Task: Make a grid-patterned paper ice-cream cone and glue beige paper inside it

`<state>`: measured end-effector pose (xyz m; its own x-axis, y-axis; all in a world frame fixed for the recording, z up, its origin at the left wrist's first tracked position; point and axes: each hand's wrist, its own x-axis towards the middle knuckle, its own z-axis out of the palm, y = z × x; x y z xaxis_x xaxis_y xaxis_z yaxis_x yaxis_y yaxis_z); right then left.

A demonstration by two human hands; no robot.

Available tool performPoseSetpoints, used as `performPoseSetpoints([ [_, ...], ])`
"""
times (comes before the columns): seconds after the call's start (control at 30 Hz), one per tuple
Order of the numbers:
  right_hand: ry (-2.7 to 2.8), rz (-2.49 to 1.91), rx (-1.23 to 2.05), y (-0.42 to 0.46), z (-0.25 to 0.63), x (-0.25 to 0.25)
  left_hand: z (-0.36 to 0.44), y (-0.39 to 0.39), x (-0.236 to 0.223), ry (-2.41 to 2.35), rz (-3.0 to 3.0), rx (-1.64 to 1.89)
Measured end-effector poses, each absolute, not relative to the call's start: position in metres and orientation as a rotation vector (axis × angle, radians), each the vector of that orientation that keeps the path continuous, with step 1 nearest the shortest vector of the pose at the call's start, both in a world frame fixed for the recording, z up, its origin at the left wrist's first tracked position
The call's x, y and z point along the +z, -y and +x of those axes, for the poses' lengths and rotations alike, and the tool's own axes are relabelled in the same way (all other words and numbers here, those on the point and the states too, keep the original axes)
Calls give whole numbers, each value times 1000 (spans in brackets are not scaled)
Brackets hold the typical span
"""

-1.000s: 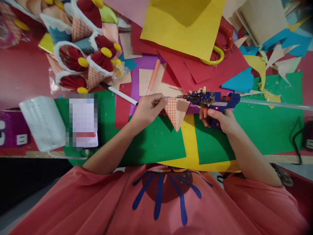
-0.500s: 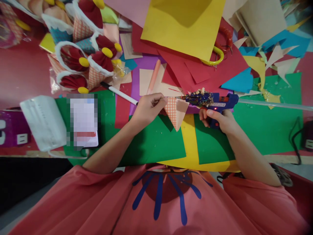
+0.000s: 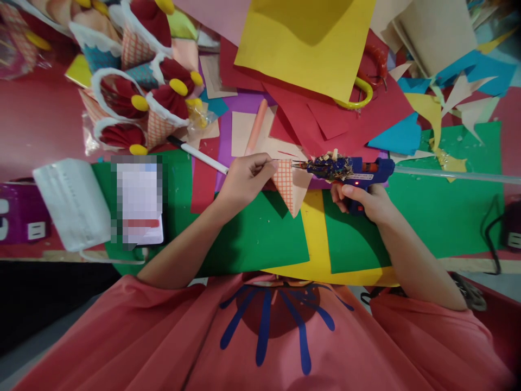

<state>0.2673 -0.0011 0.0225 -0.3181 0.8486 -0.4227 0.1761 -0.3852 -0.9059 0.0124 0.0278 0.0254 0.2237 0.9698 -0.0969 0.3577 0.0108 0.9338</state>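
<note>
Cone, checked on one face and plain on the other, sits in front of you with its point toward your body, its top edge pinched by your left grip, thumb and finger closed with no visible gap. Your right grip is wrapped around the handle of the glue gun, right of the cone, with the nozzle at that top edge; whether it touches, you cannot tell from here. Steady the edge, hold the nozzle low and level, squeeze lightly, and move slowly for a thin, even bead. Mind your left fingertips, since the tip is probably hot and lies close to them. The shreds caked on the gun's front could drop into wet glue, so hold them off the cone. Let the clear stick trail freely to the right. As for writing, the gun's pale label has marks too small to read, the phone left of the cone has a blurred-out screen, and the white box beyond it on the counter carries faint, illegible print.
</note>
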Motion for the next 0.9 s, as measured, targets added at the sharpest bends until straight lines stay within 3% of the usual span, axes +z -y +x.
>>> performPoseSetpoints([
  [0.9, 1326, -1448, 1781, 2, 266, 27, 9, -31, 20, -1346, 1536, 822],
])
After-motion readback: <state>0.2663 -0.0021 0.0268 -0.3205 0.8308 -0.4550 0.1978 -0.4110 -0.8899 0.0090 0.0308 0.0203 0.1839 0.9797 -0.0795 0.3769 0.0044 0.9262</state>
